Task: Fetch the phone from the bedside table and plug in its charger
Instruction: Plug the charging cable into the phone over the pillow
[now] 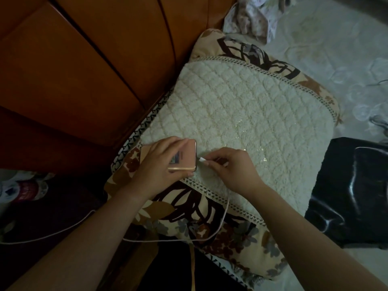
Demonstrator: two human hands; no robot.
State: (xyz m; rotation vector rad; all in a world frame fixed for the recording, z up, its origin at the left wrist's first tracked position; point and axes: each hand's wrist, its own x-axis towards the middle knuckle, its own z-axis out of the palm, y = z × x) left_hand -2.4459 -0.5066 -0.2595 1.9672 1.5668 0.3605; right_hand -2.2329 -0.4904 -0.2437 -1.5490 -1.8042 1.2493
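Note:
A pink-gold phone (185, 155) lies back up on the near left corner of a quilted cream pillow (241, 114). My left hand (159, 164) grips it from above. My right hand (233, 166) pinches the white plug (202, 160) of the charger cable, whose tip sits right at the phone's right end edge. I cannot tell whether the plug is seated in the port. The white cable (222, 219) runs from under my right hand down over the pillow, then left across the dark area below.
A wooden headboard (84, 70) fills the upper left. A black cloth (352, 194) lies on the bed at the right. Patterned fabric (252, 15) is bunched at the top. A red-and-white object (25, 190) sits low at the far left.

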